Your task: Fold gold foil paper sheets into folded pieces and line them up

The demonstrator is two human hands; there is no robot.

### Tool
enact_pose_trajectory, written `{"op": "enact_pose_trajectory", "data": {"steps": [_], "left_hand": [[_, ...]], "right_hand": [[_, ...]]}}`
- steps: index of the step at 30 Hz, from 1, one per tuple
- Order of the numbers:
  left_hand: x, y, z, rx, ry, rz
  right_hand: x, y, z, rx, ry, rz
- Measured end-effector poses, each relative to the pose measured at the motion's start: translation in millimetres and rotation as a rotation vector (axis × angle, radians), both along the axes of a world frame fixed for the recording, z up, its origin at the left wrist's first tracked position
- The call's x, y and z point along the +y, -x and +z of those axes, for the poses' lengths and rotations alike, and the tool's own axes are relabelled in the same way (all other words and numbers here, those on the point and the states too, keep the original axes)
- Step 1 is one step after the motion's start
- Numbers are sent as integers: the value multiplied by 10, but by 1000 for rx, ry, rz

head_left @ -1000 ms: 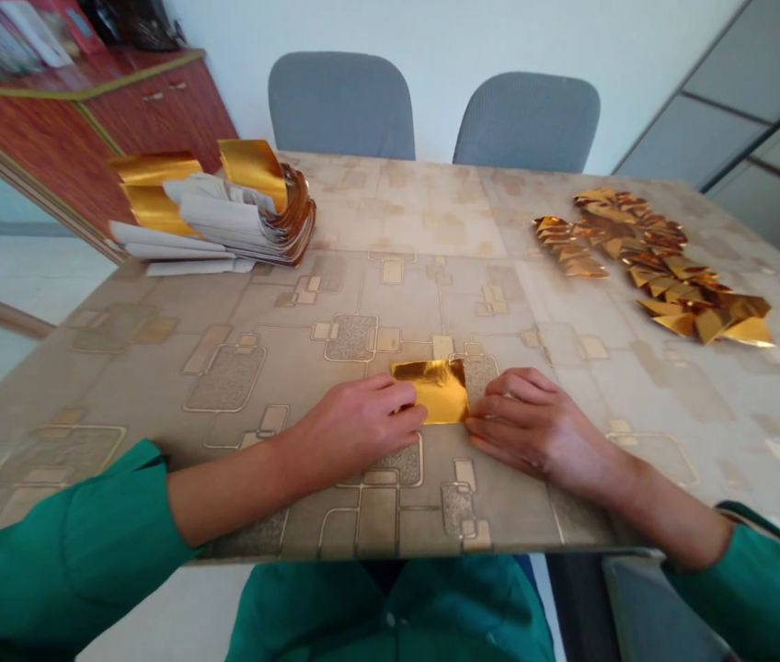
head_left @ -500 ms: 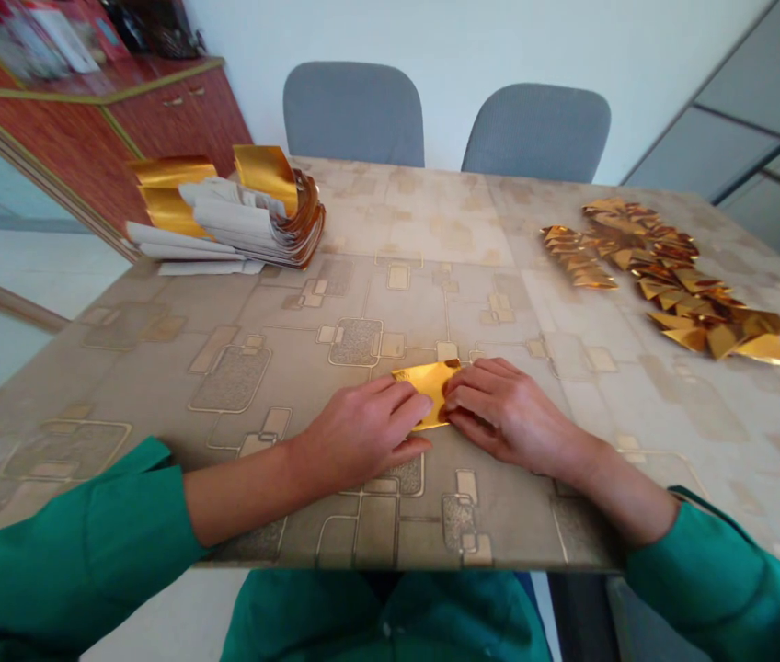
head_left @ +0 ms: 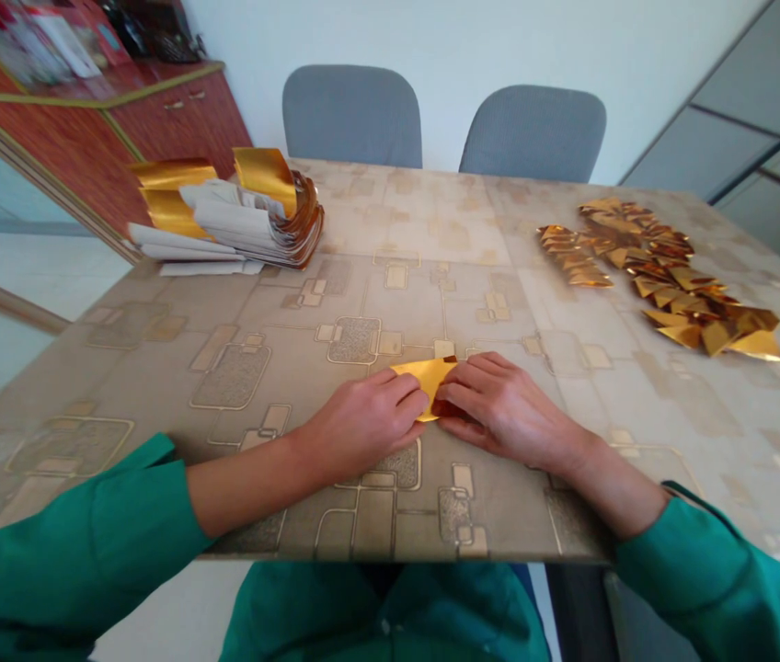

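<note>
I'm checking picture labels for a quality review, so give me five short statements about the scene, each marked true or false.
1. The left hand and the right hand both touch the gold paper. True.
2. The paper stack rests on the table with its whitish backs partly showing. True.
3. Red sleeves cover both forearms right down to the wrists. False: the green sleeves end short of the wrists.
4. The folded pieces lie toward the right side, apart from the paper stack. True.
5. Three chairs stand across the table. False: two grey chairs show there.
</note>
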State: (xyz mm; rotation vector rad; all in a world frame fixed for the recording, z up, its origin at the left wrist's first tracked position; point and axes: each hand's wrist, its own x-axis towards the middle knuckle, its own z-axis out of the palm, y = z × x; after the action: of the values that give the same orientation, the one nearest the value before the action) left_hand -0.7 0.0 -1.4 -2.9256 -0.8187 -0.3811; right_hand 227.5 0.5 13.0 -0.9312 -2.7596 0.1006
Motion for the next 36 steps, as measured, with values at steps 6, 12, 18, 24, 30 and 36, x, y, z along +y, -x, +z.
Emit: {"op": "enact_pose_trajectory", "data": {"steps": [6, 12, 18, 24, 30, 36], "left_hand": [[27, -42, -33, -17, -126, 2], [-16, -23, -39, -212, 37, 99], [11, 20, -105, -293, 201, 161], [73, 17, -121, -356, 303, 175], [93, 14, -105, -382, 341, 138], [-13, 22, 6, -164, 33, 114]], "right_hand": [[19, -11, -33, -7, -47, -4], [83, -102, -78, 181, 115, 10], [122, -127, -72, 300, 282, -34], [149, -70, -168, 369, 260, -179], [136, -30, -231, 324, 215, -327], [155, -18, -240, 309, 214, -347]]}}
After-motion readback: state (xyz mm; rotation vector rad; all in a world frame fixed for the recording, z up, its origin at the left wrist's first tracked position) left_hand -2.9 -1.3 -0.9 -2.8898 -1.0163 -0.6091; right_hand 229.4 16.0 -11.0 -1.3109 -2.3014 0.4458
